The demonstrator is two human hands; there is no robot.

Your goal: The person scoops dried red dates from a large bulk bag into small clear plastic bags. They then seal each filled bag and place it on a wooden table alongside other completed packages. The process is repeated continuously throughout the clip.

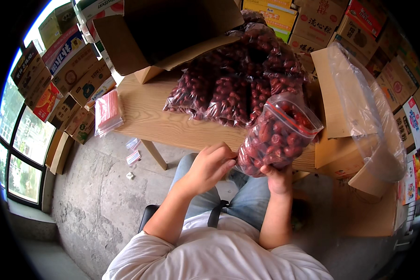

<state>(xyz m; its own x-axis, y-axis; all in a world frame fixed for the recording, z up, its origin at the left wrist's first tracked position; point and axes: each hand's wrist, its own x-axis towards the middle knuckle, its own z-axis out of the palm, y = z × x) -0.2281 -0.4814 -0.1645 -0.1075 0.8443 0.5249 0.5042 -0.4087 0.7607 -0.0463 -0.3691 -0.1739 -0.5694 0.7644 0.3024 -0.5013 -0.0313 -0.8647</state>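
Note:
A clear zip bag full of red dates (275, 140) is held up over the table's near edge, tilted with its red-striped zip at the upper right. My right hand (278, 179) supports it from below, the thumb on the front and the other fingers hidden behind it. At the bag's lower left corner, my left hand (212, 165) has its fingers curled and pinched together against the plastic. Several more filled bags of red dates (228, 93) lie packed together on the wooden table (144, 112) just beyond.
A stack of flat zip bags (108, 112) lies at the table's left end. An open cardboard box (172, 32) stands at the back. Another open box (329, 102) with a clear plastic liner (364, 102) is at my right. Small packets (133, 157) lie on the concrete floor (102, 186).

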